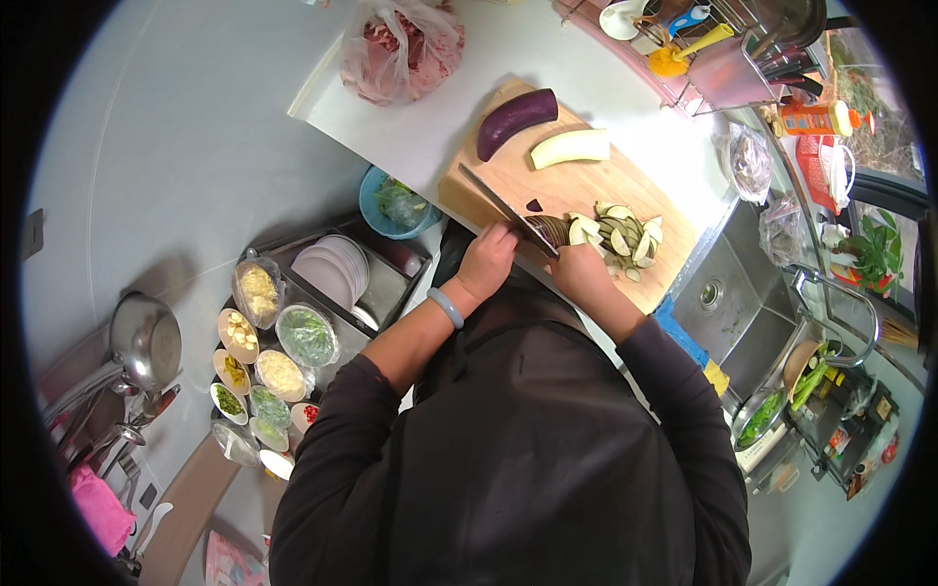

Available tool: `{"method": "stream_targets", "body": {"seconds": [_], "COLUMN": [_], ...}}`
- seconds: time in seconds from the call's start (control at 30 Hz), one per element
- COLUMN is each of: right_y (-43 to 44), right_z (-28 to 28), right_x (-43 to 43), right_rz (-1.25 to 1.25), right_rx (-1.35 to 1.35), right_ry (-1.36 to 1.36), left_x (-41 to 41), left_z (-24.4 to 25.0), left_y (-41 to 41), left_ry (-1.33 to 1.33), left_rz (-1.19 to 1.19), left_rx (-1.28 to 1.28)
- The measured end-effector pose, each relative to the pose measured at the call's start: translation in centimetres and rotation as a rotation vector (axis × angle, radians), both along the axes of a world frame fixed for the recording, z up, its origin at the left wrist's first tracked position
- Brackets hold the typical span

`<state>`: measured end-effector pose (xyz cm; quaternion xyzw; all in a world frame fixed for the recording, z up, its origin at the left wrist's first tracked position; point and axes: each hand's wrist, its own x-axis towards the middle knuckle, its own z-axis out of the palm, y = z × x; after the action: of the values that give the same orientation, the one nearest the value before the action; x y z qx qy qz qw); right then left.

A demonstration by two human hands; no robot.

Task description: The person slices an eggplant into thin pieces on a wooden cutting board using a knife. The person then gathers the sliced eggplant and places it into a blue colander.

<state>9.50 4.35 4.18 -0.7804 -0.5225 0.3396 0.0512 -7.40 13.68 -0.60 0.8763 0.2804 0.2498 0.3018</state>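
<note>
My right hand (582, 275) grips the handle of a kitchen knife (492, 192), whose blade runs up and to the left over a wooden cutting board (506, 179). Against the blade, the curled fingers of my left hand (487, 260) hold a dark eggplant piece, mostly hidden by hand and knife. Thin eggplant slices (551, 228) lean together just right of the blade. Beyond them lies a pile of pale-fleshed cut pieces (623, 233). At the board's far end rest a purple eggplant length (517, 123) and another length (570, 149) with its pale cut face up. A small dark scrap (535, 205) lies nearby.
A plastic bag of raw meat (403, 55) sits on the white counter (322, 95). Right of the board is a steel sink (678, 282) with a faucet (872, 322). A blue bin (377, 212), stacked plates (326, 271) and several ingredient bowls (282, 373) stand at left.
</note>
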Motion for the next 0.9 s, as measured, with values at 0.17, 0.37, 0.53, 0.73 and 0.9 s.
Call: {"method": "stream_targets", "body": {"seconds": [0.17, 0.37, 0.53, 0.73, 0.9], "right_y": [0.0, 0.4, 0.1, 0.9, 0.2], "right_z": [3.6, 1.1, 2.2, 1.8, 1.9], "right_x": [1.1, 0.2, 1.0, 0.0, 1.0], "right_rz": [0.052, 0.063, 0.071, 0.054, 0.049], "right_rx": [-0.003, -0.009, 0.003, -0.033, -0.006], "right_ry": [0.033, 0.004, 0.049, 0.012, 0.082], "left_x": [-0.1, -0.2, -0.2, -0.2, -0.2], "left_z": [-0.6, -0.6, -0.3, -0.5, -0.3], "left_y": [-0.4, -0.3, -0.3, -0.2, -0.2], "left_ry": [-0.018, -0.001, -0.004, 0.005, 0.031], "left_rz": [0.055, 0.020, 0.035, 0.009, 0.009], "left_rx": [-0.063, 0.003, -0.034, -0.030, -0.043]}}
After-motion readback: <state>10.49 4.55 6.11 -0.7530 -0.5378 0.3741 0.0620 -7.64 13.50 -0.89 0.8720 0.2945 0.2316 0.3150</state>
